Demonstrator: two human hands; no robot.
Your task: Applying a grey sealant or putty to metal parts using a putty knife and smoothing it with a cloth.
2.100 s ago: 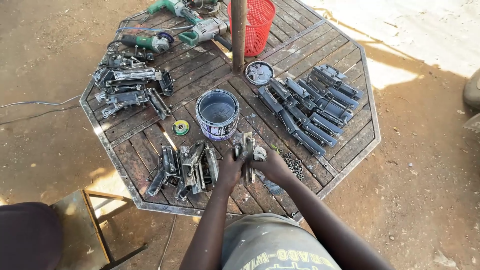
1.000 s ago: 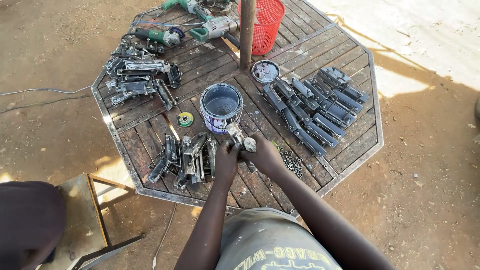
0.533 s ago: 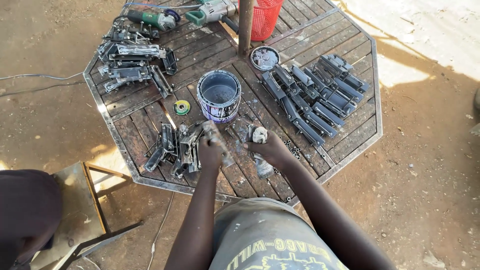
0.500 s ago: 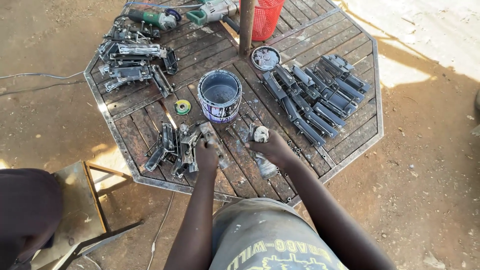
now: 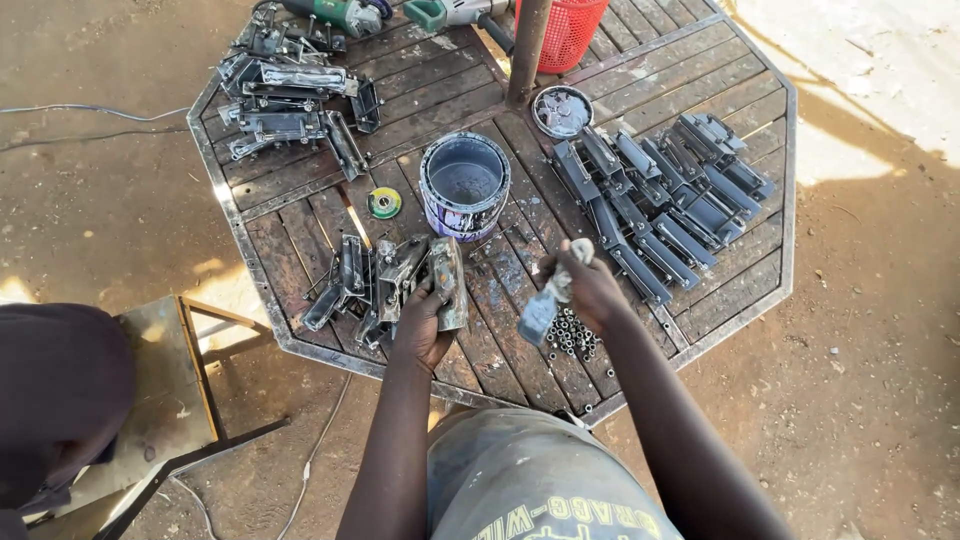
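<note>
On the table [image 5: 300, 180], the left hand [image 5: 420, 325] has parted from the right hand [image 5: 590, 290], fingers grasping a metal bracket [image 5: 448, 283].

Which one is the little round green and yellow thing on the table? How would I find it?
Start at the octagonal wooden table and find the open paint can near its middle. Just to the can's left lies the small flat disc. It is the only bright green and yellow thing there; the metal brackets below it are dull grey.

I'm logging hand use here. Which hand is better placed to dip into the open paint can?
Probably the right hand: it holds a paint-smeared tool, likely a brush, with open tabletop between it and the can. The left hand grips a metal part.
</note>
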